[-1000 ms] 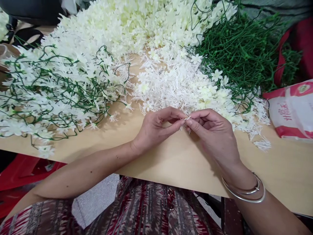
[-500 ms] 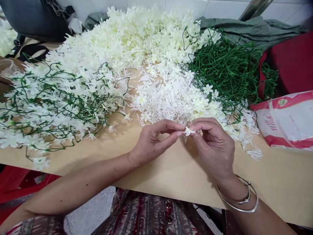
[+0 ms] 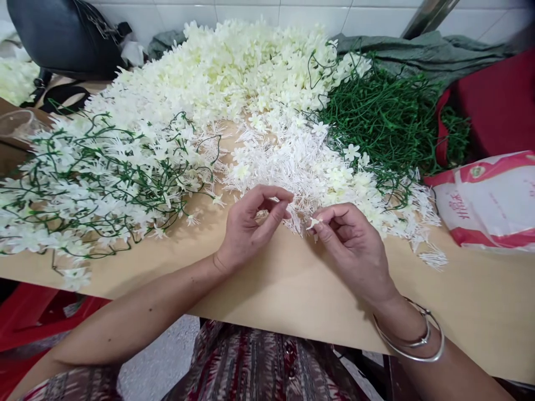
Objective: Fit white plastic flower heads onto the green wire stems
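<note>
Between the thumb and index finger of my right hand (image 3: pixel 355 250) is a small white artificial flower (image 3: pixel 313 223), its petals poking out to the left. My left hand (image 3: pixel 254 223) hovers a short way to the left of it, fingers curled and slightly apart, with nothing visible in them. Just beyond both hands lies a heap of thin white stamen pieces (image 3: pixel 280 161), with loose flower heads scattered among them.
Cream flower heads (image 3: pixel 251 67) are piled at the back. Flowers on green stems (image 3: pixel 125 178) cover the left; bare green stems (image 3: pixel 384 117) lie at the right. A pink-and-white bag (image 3: pixel 493 200), a red bag (image 3: pixel 497 106) and a black bag (image 3: pixel 67 39) stand around the table (image 3: pixel 292 289).
My left hand has let go of the flower and moved up and left, away from my right hand. My right hand keeps the flower and has shifted slightly left.
</note>
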Demonstrator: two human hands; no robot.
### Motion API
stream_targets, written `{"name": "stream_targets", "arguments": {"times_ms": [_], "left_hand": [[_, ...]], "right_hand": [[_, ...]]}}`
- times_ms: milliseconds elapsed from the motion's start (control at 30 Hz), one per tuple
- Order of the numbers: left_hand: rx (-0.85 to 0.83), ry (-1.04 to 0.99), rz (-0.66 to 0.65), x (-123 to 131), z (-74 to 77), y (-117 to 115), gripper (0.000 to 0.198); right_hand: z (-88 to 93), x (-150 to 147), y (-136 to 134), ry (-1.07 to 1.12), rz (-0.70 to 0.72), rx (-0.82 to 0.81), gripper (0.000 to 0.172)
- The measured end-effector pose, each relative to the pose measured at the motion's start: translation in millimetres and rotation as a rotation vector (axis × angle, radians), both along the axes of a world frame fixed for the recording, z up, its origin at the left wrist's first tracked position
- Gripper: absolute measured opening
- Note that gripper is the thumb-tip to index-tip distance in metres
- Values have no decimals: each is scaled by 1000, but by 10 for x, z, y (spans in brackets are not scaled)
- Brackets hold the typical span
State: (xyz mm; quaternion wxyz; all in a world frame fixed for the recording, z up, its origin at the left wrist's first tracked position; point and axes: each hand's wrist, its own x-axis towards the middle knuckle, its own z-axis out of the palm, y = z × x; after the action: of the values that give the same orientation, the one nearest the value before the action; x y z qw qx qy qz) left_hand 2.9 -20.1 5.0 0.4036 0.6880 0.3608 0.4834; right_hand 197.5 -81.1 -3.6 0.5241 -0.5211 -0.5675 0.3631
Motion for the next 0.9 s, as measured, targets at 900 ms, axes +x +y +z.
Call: {"name": "stream_targets", "arguments": {"times_ms": [900], "left_hand": [[326,533,-26,511,325,1292,20]], "right_hand": [[-174,-205,30,-388,372,399,22]]}}
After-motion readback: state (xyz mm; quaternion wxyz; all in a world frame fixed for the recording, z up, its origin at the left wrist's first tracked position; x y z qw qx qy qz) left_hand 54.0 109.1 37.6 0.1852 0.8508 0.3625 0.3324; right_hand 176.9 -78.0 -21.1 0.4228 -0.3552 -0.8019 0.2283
